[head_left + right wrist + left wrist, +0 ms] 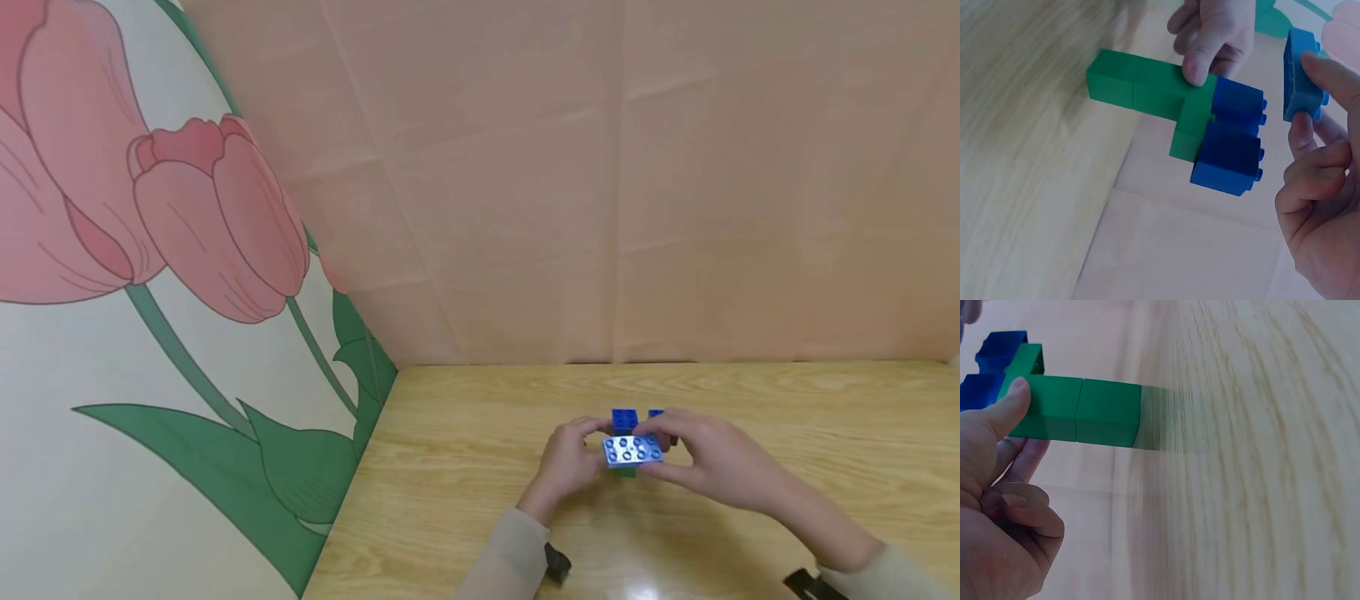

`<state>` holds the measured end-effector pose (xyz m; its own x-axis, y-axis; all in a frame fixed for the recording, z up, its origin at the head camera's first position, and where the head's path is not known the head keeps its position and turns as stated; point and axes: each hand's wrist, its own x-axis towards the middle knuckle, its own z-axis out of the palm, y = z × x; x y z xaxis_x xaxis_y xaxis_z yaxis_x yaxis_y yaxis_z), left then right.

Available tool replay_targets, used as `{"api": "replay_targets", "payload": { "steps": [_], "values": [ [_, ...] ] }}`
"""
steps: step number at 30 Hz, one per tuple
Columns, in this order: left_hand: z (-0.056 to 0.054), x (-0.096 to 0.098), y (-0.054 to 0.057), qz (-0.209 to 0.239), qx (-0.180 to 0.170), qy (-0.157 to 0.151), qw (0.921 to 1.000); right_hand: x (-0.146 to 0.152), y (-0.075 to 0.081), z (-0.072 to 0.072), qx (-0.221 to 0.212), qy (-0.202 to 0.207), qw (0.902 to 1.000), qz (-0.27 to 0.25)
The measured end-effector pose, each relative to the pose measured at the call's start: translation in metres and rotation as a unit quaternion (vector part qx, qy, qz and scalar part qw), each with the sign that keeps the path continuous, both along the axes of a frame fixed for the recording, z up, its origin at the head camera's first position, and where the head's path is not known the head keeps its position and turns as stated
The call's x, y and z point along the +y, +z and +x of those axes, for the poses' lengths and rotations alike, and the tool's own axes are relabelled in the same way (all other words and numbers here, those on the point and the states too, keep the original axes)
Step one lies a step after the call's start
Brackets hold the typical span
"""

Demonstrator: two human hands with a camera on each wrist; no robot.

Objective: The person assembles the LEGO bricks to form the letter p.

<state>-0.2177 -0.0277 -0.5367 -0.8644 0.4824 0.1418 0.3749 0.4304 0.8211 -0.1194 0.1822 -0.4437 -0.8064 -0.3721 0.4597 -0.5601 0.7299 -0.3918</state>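
My left hand [564,462] pinches a joined block build by its green part, thumb on one side and fingers on the other. In the left wrist view the build shows green blocks [1110,412] in a column, with a wider green piece across them. Two dark blue blocks [1225,156] sit side by side on that wider piece, studs outward. My right hand [723,462] holds a lighter blue studded brick [633,450] between thumb and fingers. In the right wrist view this brick [1300,97] is apart from the build. Whether the column's end touches the table cannot be told.
Below the hands is a wood-grain table [450,467]. A pinkish cloth backdrop [487,183] rises behind it, and a panel with painted tulips [217,217] stands along the left side. Dark straps [557,563] show at the sleeve cuffs.
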Motion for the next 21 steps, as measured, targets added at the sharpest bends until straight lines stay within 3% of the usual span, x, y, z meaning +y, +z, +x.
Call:
{"api": "replay_targets", "payload": {
  "steps": [12, 21],
  "values": [
    [0.001, 0.001, -0.002, 0.009, 0.017, -0.007, 0.9998, 0.011, 0.004, -0.014, 0.040, -0.029, 0.9988, 0.005],
    [0.001, 0.001, -0.002, 0.002, 0.014, -0.004, 0.9999, 0.017, 0.000, -0.022, 0.022, -0.061, 0.9979, 0.005]
  ]
}}
